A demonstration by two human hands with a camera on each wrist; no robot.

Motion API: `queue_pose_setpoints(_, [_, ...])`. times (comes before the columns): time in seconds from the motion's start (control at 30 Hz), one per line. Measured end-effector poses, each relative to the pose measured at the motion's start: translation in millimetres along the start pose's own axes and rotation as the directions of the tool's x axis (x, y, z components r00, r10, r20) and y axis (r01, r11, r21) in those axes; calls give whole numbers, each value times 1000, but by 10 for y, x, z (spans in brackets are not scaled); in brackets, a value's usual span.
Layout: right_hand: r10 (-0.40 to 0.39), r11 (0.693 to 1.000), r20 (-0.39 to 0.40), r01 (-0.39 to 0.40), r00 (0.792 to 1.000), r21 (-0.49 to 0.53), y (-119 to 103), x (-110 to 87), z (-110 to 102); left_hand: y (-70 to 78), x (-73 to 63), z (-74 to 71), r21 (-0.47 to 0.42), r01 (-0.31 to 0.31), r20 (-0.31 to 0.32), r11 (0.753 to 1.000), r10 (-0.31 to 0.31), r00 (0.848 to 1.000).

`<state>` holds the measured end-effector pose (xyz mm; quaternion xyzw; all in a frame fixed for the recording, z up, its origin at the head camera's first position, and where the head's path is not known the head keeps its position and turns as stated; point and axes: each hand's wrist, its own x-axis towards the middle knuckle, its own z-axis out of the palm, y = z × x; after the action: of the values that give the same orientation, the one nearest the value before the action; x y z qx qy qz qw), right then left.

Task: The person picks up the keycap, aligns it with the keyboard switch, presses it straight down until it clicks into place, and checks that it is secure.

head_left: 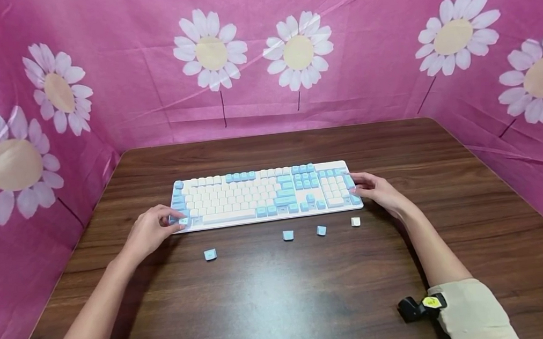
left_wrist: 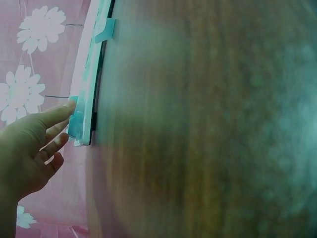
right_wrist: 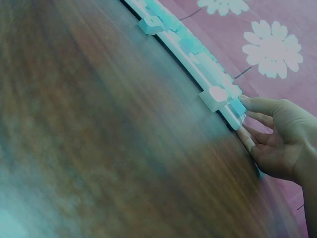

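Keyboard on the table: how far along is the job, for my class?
Done: most keycaps look seated on the keyboard. In hand: the left hand appears to pinch the near-left corner keycap; the right hand touches the keyboard's right end. Apparently left to fit: four loose keycaps, three blue and one white, on the table.

White and pale-blue keyboard [head_left: 235, 200] flat on the table, long side across in front of me, tilted very slightly. My left hand [head_left: 153, 229] grips its near left corner; my right hand [head_left: 381, 192] holds its right end. Four loose keys off its near side, well apart: wide blue key [head_left: 210, 254] leftmost and nearest me, two blue keys [head_left: 288, 235] right of middle, white key [head_left: 356, 222] rightmost.
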<state>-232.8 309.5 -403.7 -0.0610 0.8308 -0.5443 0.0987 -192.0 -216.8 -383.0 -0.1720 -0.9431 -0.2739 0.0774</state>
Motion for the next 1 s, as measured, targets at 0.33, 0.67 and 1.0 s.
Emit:
queue_pose_setpoints(0.33, [8,1000,4,-8,1000,6,-21,-9,-2,-2,11,29,4,7,-10,1000,-7,1000])
queue_pose_setpoints(0.67, [13,1000,8,-13,1000,24,-8,2,0,4,19,16,26,33,1,999,-33,999])
queue_pose_setpoints(1.0, [6,1000,2,-6,1000,14,-6,2,0,-18,27,12,25,22,13,999,-22,1000])
